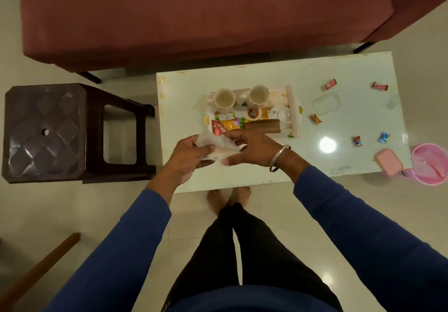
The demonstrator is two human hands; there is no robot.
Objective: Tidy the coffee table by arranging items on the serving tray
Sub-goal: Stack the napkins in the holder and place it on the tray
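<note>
At the near left corner of the worktop, just in front of the serving tray, I hold a white paper napkin between both hands; I judge that I am folding or flattening it so that it will lie neatly on the tray rather than loose on the glass.

The tray sits left of centre on the worktop; it already carries two cups along its far edge, a tea packet at its near left corner, a brown item beside that, which I cannot identify, and small white crockery to the right; the heavier pieces are grouped at the back, which leaves the near edge for flat items such as the napkin.

Still outside the tray, well apart to the right: five wrapped sweets scattered over the surface, a clear plastic lid or container, and a pink box at the near right corner; a pink bin stands on the floor just beyond that corner; the task is, in my judgement, partly done.

Grip, left hand: fingers curled round the napkin's left edge, closed on the paper. Grip, right hand: thumb and forefingers pinching the napkin's right side, remaining fingers spread, narrow at the pinch; a metal bangle sits on that wrist. The napkin is clear of the tray and appears to be lifted slightly above the worktop, though I cannot tell for certain.
</note>
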